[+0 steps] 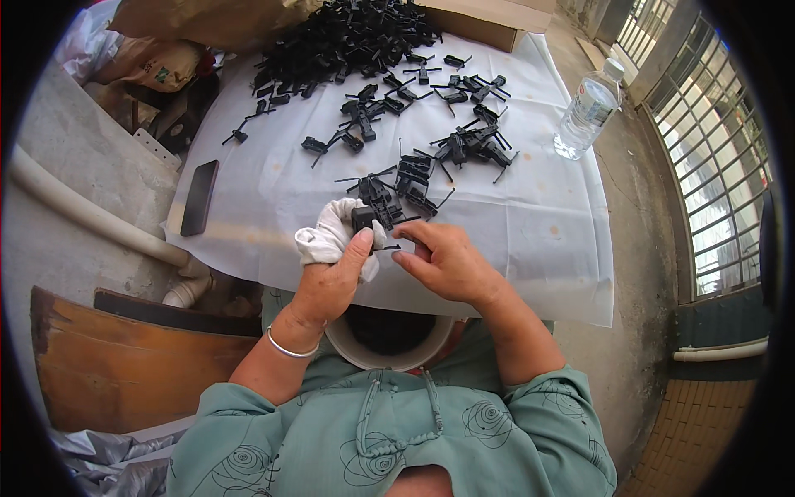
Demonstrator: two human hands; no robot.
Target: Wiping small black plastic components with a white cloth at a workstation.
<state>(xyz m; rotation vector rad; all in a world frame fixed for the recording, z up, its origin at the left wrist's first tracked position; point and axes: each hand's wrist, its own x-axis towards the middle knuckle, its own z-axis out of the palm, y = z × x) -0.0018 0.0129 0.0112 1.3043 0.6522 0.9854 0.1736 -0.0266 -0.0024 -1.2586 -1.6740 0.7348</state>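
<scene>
A black plastic part (363,219) with a thin prong sticks out of my left hand (335,282), which is closed round it together with a crumpled white cloth (321,240). The prong points right, toward my right hand (447,261). There the thumb and forefinger are parted, one on either side of the prong's tip, and I see nothing gripped between them. Just beyond my hands lies a small cluster of similar black plastic parts (414,178) with thin arms. My left fingers are mostly hidden by the cloth.
A large heap of black parts (356,41) covers the far side of the table sheet (530,240). A dark phone (199,197) lies at the left edge, a water bottle (590,108) stands at the right. Below the near edge sits a round bucket (414,358). A cardboard box (480,29) is behind.
</scene>
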